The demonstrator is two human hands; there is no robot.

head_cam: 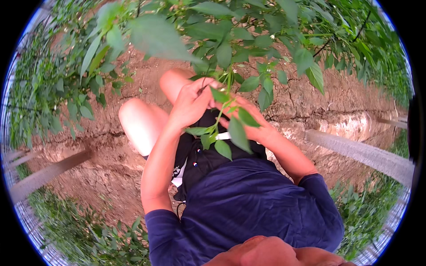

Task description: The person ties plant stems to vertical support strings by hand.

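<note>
A leafy pepper-like plant with small white flowers hangs over my lap. One green stem comes down between my two hands, its leafy tip lying in front of my black shorts. My left hand is beside this stem, thumb and fingers bent close together; a thin dark line shows at its fingers, too small to name. Across the stem, my right hand reaches in from the right with its fingers towards the left hand. Leaves cover part of it, and what its fingertips touch is hidden.
Cracked bare soil lies around my bent knees. A grey post slants at the right, another post at the left. More green plants grow behind me. A large blurred leaf hangs close to the camera.
</note>
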